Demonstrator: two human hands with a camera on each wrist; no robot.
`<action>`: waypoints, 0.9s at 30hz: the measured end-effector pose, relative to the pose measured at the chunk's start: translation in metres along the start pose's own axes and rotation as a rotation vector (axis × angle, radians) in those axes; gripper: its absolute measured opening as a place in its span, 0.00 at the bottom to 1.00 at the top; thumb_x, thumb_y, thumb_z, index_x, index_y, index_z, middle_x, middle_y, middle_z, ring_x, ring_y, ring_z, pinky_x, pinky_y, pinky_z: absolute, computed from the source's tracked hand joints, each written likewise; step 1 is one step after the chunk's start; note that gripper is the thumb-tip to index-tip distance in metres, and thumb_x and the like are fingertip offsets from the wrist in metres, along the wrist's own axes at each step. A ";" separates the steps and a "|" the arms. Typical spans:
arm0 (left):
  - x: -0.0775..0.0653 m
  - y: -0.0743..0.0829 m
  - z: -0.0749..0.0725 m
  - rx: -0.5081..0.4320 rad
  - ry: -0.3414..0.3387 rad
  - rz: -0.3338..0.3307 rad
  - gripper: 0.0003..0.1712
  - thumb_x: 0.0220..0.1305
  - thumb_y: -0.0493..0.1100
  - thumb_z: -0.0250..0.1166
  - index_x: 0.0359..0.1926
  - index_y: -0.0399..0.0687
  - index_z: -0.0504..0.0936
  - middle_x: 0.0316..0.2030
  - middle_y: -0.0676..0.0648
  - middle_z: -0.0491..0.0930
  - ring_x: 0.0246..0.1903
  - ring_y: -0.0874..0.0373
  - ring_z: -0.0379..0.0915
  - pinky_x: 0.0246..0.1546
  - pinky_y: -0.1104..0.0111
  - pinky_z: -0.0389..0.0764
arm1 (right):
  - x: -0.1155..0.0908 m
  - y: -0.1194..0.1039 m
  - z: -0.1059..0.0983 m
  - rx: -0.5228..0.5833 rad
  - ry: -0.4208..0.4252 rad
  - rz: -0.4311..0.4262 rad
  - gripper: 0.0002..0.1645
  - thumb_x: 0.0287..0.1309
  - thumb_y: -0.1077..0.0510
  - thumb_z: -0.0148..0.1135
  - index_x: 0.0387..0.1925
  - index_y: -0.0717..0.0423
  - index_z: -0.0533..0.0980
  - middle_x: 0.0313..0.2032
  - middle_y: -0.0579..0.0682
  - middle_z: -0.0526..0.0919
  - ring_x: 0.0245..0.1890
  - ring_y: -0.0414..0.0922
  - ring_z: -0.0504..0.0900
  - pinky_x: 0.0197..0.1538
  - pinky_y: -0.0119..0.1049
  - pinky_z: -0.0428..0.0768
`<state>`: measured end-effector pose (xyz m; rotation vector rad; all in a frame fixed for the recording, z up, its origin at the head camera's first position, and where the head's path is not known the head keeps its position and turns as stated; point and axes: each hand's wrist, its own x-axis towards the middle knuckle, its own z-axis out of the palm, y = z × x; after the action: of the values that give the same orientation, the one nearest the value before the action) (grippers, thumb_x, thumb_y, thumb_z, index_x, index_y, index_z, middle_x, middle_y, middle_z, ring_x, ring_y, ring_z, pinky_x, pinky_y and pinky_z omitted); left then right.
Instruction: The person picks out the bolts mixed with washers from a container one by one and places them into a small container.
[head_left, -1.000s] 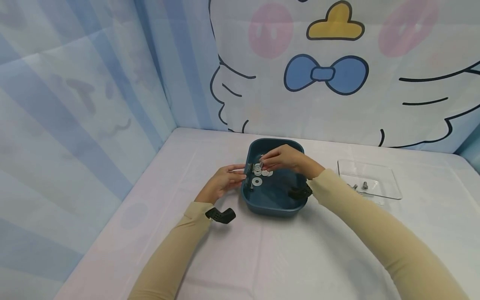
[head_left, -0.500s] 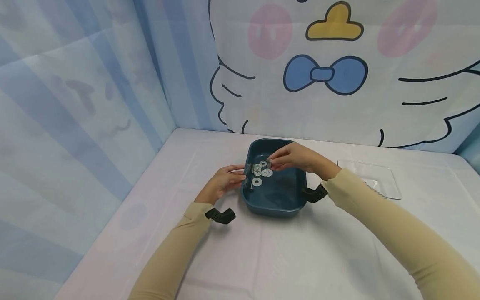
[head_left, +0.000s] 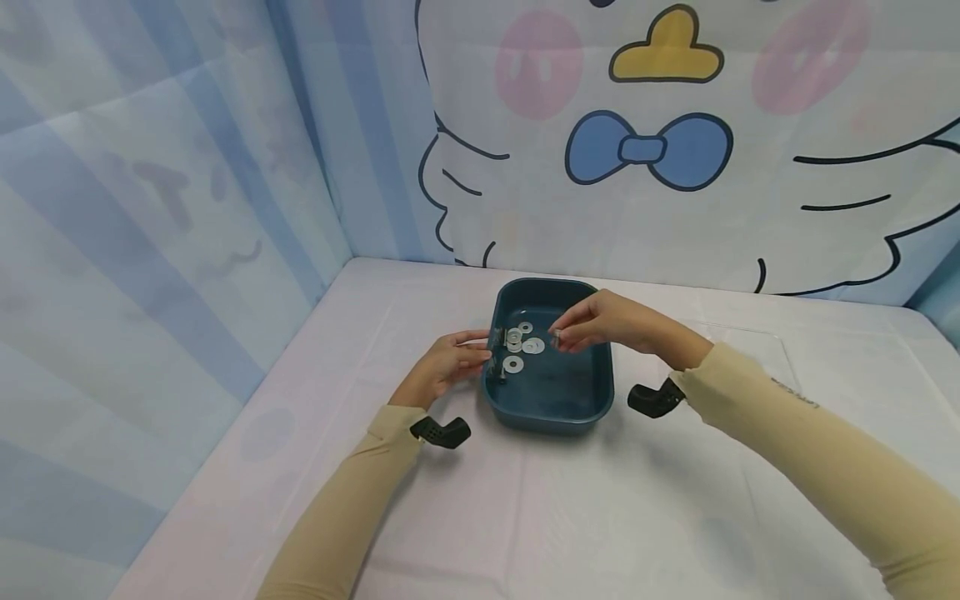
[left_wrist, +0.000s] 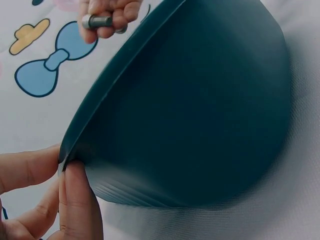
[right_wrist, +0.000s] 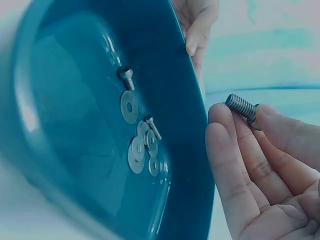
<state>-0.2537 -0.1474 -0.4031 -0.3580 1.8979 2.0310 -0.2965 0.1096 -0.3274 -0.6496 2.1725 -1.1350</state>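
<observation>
A dark teal plastic bin [head_left: 558, 404] stands on the table. Its left rim is pinched by my left hand [head_left: 442, 367], whose thumb and fingers [left_wrist: 79, 197] show at the edge in the left wrist view. Over the bin's right side, my right hand [head_left: 622, 323] pinches a metal bolt [right_wrist: 241, 106], threaded end outward and head partly covered by the thumb. The bolt [left_wrist: 102, 21] also shows in the left wrist view. Inside the bin, several flat washers [right_wrist: 129, 107] lie near the left wall with a thick bolt [right_wrist: 126, 77] and a thinner one [right_wrist: 154, 129].
A shallow clear plastic tray [head_left: 789, 360] lies right of the bin, largely hidden by the right sleeve. A printed cloth backdrop [head_left: 645, 225] rises along the table's back edge, and another curtain [head_left: 187, 250] borders the left.
My right hand has moved right from above the washers, carrying the bolt out from among them. The right sleeve now covers more of the clear tray. My left hand stays on the rim.
</observation>
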 end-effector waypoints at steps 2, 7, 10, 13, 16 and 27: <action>-0.001 0.000 0.000 -0.001 0.002 -0.003 0.26 0.61 0.30 0.59 0.61 0.44 0.72 0.56 0.39 0.75 0.31 0.66 0.77 0.31 0.76 0.78 | -0.005 0.001 -0.002 -0.009 0.000 0.005 0.20 0.61 0.58 0.59 0.52 0.66 0.76 0.43 0.55 0.85 0.39 0.42 0.84 0.51 0.43 0.80; -0.001 0.001 0.000 0.000 0.001 -0.005 0.26 0.61 0.30 0.59 0.61 0.44 0.72 0.57 0.39 0.75 0.31 0.65 0.77 0.31 0.76 0.78 | -0.017 0.006 -0.009 -0.023 0.012 0.031 0.21 0.60 0.57 0.60 0.51 0.66 0.76 0.43 0.55 0.85 0.40 0.44 0.85 0.50 0.40 0.81; -0.001 0.001 0.000 0.000 0.004 -0.007 0.26 0.61 0.30 0.60 0.61 0.44 0.73 0.56 0.39 0.75 0.31 0.65 0.77 0.31 0.76 0.78 | -0.024 0.009 -0.013 -0.025 0.018 0.043 0.21 0.60 0.56 0.61 0.51 0.66 0.76 0.42 0.54 0.85 0.41 0.47 0.84 0.49 0.38 0.81; 0.000 0.001 0.000 0.002 0.009 -0.014 0.25 0.61 0.30 0.60 0.60 0.45 0.73 0.56 0.39 0.76 0.31 0.65 0.78 0.31 0.76 0.78 | -0.031 0.011 -0.018 -0.020 0.027 0.057 0.22 0.60 0.56 0.61 0.52 0.67 0.76 0.42 0.54 0.85 0.42 0.47 0.84 0.50 0.40 0.81; -0.001 0.002 0.001 0.008 0.013 -0.018 0.25 0.61 0.31 0.60 0.60 0.45 0.73 0.56 0.39 0.76 0.31 0.65 0.78 0.32 0.76 0.78 | -0.037 0.014 -0.023 -0.022 0.037 0.074 0.23 0.59 0.56 0.61 0.52 0.67 0.75 0.41 0.53 0.86 0.41 0.45 0.85 0.50 0.40 0.81; 0.000 0.002 0.001 0.010 0.015 -0.029 0.26 0.61 0.31 0.60 0.60 0.46 0.73 0.57 0.41 0.75 0.32 0.65 0.78 0.32 0.77 0.78 | -0.060 0.025 -0.041 -0.025 0.076 0.115 0.25 0.59 0.56 0.62 0.54 0.68 0.73 0.43 0.55 0.84 0.40 0.41 0.84 0.51 0.40 0.80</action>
<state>-0.2544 -0.1465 -0.4013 -0.3972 1.9002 2.0056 -0.2864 0.1847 -0.3130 -0.4930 2.2605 -1.0895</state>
